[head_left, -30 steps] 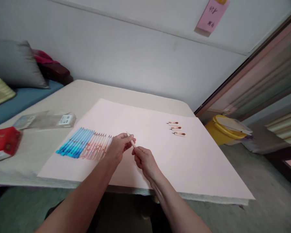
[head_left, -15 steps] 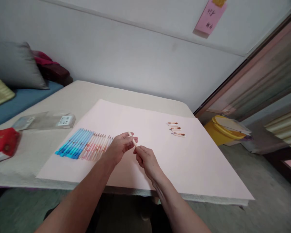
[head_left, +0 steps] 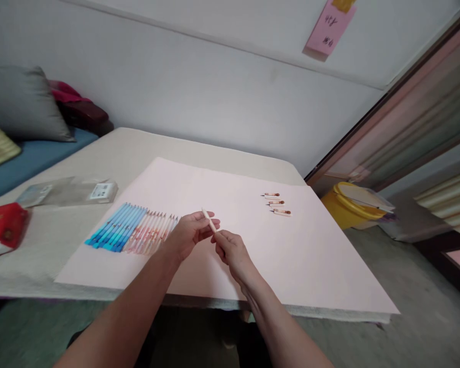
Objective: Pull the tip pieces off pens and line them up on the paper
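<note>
A slim white pen (head_left: 209, 220) is held between my two hands above the pink sheet. My left hand (head_left: 193, 232) pinches its middle with the thumb, the other fingers partly extended behind it. The lower end is gripped by the closed fingers of my right hand (head_left: 228, 246). Left of my hands lies a row of blue pens (head_left: 118, 227), side by side. Pale, pink-patterned pens (head_left: 151, 230) continue the row, partly covered by my left forearm. At the right, three pairs of short pen parts (head_left: 279, 211) lie apart, each a dark-tipped brownish piece beside a white one.
The pink sheet (head_left: 310, 266) covers much of the cloth-covered table (head_left: 214, 153). A clear plastic packet (head_left: 72, 191) and a red-and-white package (head_left: 3, 227) lie at the left. A yellow bucket (head_left: 339, 207) stands on the floor beyond the right edge.
The pen stays in both hands; the fingers of my left hand have shifted slightly and spread a little more. The view has moved slightly. The pens on the table have not moved.
</note>
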Available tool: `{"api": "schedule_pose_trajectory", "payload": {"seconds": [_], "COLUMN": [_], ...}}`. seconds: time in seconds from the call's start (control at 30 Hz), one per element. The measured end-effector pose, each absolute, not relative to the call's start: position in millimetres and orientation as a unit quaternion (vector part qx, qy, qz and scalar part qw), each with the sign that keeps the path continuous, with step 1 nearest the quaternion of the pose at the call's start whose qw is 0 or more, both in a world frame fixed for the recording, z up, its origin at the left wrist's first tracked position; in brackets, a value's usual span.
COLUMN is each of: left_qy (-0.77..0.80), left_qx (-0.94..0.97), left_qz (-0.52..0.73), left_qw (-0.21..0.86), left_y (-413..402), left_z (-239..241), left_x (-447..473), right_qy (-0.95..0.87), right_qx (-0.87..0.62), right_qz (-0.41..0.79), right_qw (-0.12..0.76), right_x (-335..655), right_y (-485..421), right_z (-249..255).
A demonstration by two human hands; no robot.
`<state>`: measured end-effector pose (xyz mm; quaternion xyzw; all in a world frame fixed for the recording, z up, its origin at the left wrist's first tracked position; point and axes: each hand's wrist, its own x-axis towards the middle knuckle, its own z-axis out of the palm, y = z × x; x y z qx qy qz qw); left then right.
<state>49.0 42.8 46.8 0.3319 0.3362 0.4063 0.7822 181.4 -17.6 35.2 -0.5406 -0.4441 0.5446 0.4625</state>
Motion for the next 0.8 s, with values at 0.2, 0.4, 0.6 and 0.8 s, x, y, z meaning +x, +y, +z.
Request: {"api": "schedule_pose_trajectory", "payload": {"seconds": [0.2, 0.4, 0.6, 0.8], "left_qy": [0.402, 0.355, 0.420, 0.432], "left_qx": [0.364, 0.322, 0.279, 0.230], "left_qz": [0.424, 0.417, 0.457, 0.456], "left_qw": [0.726, 0.772, 0.732, 0.743], "left_y": [43.0, 44.0, 48.9, 51.8], "left_z": [40.5, 42.0, 35.9, 39.1], "left_x": [50.7, 49.5, 50.0, 47.0], "right_qy": [-0.476, -0.483, -0.518, -0.523], "right_qx": [-0.569, -0.582, -0.602, -0.595], "right_qz": [0.509, 0.497, 0.454, 0.462], "right_qw": [0.437, 0.426, 0.404, 0.399], "right_x": [181.3, 185.0, 184.9, 186.4], "right_y": [-17.9, -15.6, -15.9, -15.4], "right_z": [37.2, 37.4, 37.1, 32.8]}}
